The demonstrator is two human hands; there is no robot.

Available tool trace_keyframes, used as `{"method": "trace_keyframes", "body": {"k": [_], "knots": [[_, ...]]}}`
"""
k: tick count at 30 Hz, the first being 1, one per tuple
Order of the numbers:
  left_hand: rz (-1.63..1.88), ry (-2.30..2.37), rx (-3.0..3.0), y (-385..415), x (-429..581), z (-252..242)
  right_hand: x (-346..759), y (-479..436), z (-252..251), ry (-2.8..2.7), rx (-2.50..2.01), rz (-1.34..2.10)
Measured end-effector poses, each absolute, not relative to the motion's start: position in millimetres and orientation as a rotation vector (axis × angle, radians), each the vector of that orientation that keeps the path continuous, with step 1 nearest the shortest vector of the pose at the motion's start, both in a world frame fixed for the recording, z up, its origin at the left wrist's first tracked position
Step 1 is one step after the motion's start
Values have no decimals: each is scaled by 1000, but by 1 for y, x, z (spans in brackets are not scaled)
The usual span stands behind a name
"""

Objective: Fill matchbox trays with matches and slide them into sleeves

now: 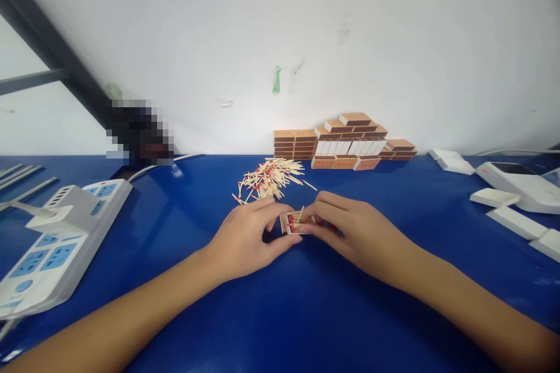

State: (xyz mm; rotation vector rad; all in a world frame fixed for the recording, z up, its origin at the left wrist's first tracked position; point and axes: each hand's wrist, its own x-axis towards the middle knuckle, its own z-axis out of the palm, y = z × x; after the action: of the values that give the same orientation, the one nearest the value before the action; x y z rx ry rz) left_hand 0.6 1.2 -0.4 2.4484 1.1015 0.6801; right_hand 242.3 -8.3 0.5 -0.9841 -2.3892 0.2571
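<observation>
Between my two hands is a small matchbox (284,225), its tray partly out and holding several red-headed matches (294,220). My left hand (249,233) grips the box from the left, thumb on the near side and fingers on the far side. At the right end of the tray, the thumb and fingers of my right hand (345,227) are closed at the matches. One pale match (300,214) sticks up at a slant by those fingertips; whether they pinch it is unclear. Just beyond lies a loose heap of matches (273,178) on the blue table (280,315).
Against the white wall stands a stack of matchboxes (350,134). At the left lies a white power strip (52,250) with a plugged-in adapter and cables. White box trays (511,218) and a white device (520,183) with a dark screen sit at the right.
</observation>
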Motion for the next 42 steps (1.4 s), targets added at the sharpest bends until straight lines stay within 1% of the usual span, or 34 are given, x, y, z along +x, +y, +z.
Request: {"method": "trace_keyframes", "body": {"k": [5,11,16,20,34,42], "knots": [[683,1090,2411,0,1,2,249,-2,2,-2332,-1055,194],[674,1041,2403,-1,2,3,251,2,-1,-2423,-966,321],[674,1047,2383,0,0,2,255,3,3,-2410,-1012,276],[714,1062,2376,2,0,1,255,3,9,-2390,-1058,219],[878,981,2300,9,-1,-1,249,-4,7,-2347,-977,232],[935,998,2227,5,4,3,244,-8,11,-2292,-1000,149]]}}
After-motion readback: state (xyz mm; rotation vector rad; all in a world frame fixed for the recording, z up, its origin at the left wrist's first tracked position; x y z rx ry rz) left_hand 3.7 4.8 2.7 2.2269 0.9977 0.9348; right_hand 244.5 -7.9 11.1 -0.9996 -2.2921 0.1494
